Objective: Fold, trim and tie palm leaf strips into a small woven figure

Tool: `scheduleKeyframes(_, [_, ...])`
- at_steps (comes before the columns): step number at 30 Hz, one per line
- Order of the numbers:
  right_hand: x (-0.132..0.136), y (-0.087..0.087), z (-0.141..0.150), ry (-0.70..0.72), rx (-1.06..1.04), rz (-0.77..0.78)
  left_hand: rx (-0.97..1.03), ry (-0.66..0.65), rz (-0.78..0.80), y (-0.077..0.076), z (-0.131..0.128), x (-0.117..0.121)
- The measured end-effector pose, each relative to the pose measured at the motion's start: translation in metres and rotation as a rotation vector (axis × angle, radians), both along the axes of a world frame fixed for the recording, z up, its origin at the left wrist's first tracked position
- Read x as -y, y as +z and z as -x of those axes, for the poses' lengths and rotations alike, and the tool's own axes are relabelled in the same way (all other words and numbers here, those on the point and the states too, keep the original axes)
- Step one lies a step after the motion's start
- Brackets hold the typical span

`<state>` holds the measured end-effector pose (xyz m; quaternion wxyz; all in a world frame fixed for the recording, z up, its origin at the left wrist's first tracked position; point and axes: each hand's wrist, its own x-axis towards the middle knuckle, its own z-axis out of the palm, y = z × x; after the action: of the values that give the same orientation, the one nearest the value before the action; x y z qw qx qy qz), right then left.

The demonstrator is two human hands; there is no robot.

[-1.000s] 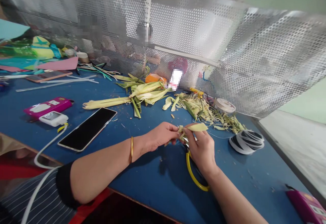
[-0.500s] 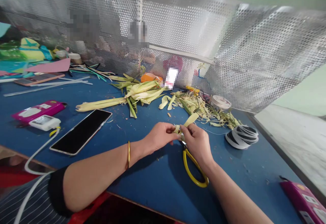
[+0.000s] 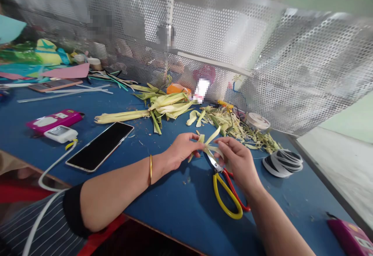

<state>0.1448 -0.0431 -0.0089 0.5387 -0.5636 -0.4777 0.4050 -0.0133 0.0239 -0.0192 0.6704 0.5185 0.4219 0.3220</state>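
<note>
Pale green corn husk strips [image 3: 213, 135] are bunched and crossed between my two hands above the table. My left hand [image 3: 185, 150], below a gold bangle, pinches them where they cross. On the right, my right hand [image 3: 239, 163] has its fingers bent around the end of one strip; its fingertips are partly hidden. Beneath the hands lie scissors [image 3: 227, 195] with one yellow and one red handle, their blades partly covered by the husk and my right hand. Beyond, a bundle of whole corn husks [image 3: 167, 104] rests beside a heap of husk scraps [image 3: 233, 124].
On the left lie a black-screened phone [image 3: 100, 147], a magenta device [image 3: 55, 122] and a white cabled unit [image 3: 61, 133]. A roll of white strip [image 3: 282, 163] stands right. Perforated metal sheeting [image 3: 215, 38] borders the blue table's back, with people behind it.
My right hand has drawn back to the right, away from my left fingers. The husk strips now spread apart, and more of the scissors shows, including the red handle. The view has shifted slightly.
</note>
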Motion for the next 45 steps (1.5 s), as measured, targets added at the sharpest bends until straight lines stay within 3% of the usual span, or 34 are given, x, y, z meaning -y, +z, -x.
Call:
scheduleKeyframes(4, [0.002,0.005,-0.006,0.189,-0.178,0.016,0.021,0.035,-0.031,0.004,0.001,-0.001])
scheduleKeyframes(9, [-0.002,-0.003,-0.004,0.153,-0.081,-0.095,0.02,0.03,-0.03,0.009,0.0,0.004])
scheduleKeyframes(17, [-0.001,-0.003,0.001,0.221,-0.005,-0.203,0.016,0.064,-0.049,0.006,-0.001,0.003])
scheduleKeyframes(21, [-0.001,-0.003,0.0,0.159,-0.082,-0.192,0.028,0.044,-0.042,0.006,-0.001,0.003])
scheduleKeyframes(25, [0.001,-0.001,0.0,0.011,0.068,-0.277,0.012,0.02,-0.119,0.005,-0.001,0.003])
scheduleKeyframes(27, [0.002,0.001,0.0,0.006,0.073,-0.318,0.02,0.002,-0.154,0.004,-0.001,0.003])
scheduleKeyframes(31, [0.002,0.003,-0.004,0.063,-0.014,-0.259,0.051,-0.015,-0.168,0.002,-0.002,0.003])
scheduleKeyframes(37, [0.001,0.006,-0.005,0.181,0.334,-0.064,0.035,-0.005,-0.138,0.003,-0.001,0.002])
scheduleKeyframes(45, [-0.002,0.001,-0.006,0.125,0.461,-0.088,0.029,-0.04,-0.123,0.001,-0.001,0.0])
